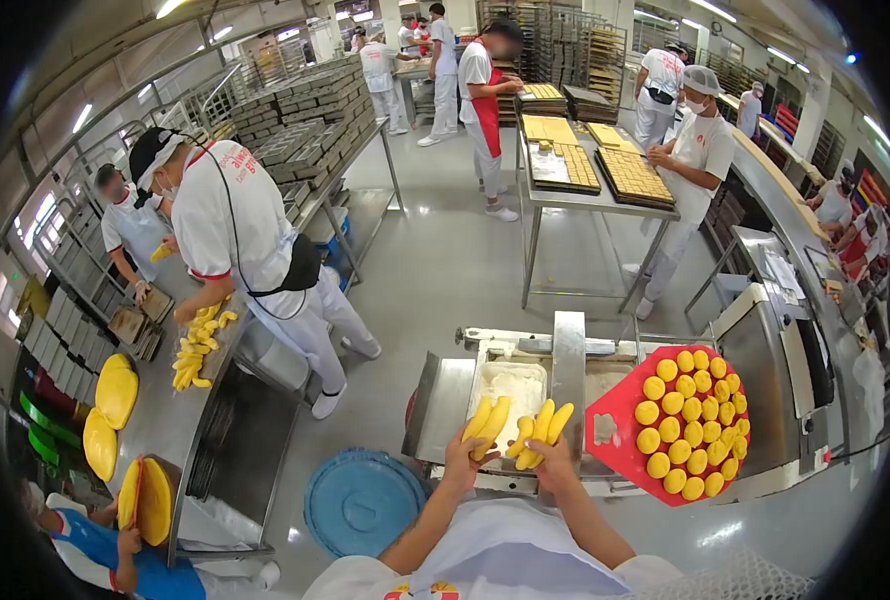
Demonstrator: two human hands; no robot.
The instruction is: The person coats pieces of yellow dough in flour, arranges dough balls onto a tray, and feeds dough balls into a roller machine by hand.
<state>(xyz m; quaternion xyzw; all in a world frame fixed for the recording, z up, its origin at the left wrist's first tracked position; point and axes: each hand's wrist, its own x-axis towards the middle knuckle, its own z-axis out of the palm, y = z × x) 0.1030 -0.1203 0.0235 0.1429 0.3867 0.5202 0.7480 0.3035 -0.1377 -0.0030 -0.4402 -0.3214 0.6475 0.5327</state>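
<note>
My left hand (464, 460) is closed around long yellow dough rolls (487, 420), which point up and away from me. To its right, my right hand (555, 460) grips several similar yellow dough rolls (545, 428), spread like a fan. Both hands are above the near edge of a metal machine (440, 405). Just beyond the rolls is a shallow tray (513, 378) with white, flour-like powder in it. A red board (620, 400) to the right of my right hand carries many round yellow dough pieces (692, 430).
A lidded blue bin (365, 500) stands at my lower left. On the left table (180, 400), a co-worker (230, 220) handles curved yellow dough pieces (197, 345); large yellow dough slabs (115, 390) lie nearby. Ahead, a metal table (585, 200) holds trays of small yellow squares (635, 178).
</note>
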